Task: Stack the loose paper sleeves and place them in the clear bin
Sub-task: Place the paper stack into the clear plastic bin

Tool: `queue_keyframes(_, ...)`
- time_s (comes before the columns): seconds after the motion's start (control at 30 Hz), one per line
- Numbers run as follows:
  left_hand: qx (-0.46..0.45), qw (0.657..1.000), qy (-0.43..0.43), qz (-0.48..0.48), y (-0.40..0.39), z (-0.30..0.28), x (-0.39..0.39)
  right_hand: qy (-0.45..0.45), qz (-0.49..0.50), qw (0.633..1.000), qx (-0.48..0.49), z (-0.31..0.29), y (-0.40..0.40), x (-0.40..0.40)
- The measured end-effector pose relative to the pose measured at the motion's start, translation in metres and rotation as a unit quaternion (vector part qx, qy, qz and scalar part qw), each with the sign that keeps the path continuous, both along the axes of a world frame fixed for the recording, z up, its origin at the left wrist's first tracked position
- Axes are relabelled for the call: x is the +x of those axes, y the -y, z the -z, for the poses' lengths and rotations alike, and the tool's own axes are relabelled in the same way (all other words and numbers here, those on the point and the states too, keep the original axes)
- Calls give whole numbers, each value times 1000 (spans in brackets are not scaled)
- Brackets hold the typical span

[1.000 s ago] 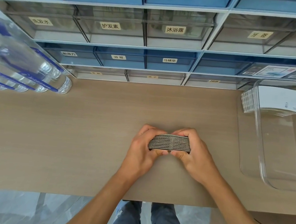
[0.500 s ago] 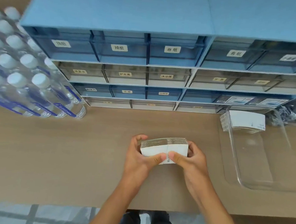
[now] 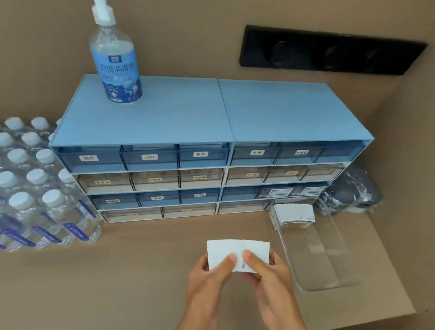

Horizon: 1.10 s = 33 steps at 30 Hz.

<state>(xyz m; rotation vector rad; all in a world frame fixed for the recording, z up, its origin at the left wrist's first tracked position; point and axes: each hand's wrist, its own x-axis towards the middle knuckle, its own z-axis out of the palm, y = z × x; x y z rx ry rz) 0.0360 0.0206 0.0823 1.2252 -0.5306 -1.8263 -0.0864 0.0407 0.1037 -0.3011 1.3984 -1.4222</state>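
Sleeve stack [image 3: 231,254] between both hands' fingers [image 3: 229,260]

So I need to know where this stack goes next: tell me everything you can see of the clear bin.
The clear bin is a transparent, glossy plastic trough with rounded corners, open-topped, lying on the brown counter at the right, beside the blue drawer unit. A stack of white paper sleeves stands at its far end; the rest looks empty. Neither hand touches it.
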Motion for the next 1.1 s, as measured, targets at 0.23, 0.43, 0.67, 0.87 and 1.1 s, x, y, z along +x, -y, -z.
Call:
queue_keyframes(0.23,32,999,-6,18,-10,-4,-67,5,26,1000,-6,-4,-7,-58)
queue_keyframes(0.43,18,999,26,3,-10,-10,-157,15,26,1000,-5,2,0,-141)
queue_keyframes(0.67,72,997,-7,-39,-8,1,-237,22,22,999,24,24,9,-212)
queue_keyframes(0.87,134,988,4,-82,-5,27,-264,32,33,996,71,49,14,-229)
queue_keyframes(1.1,198,972,0,-126,12,50,-277,29,38,994,101,67,29,-229)
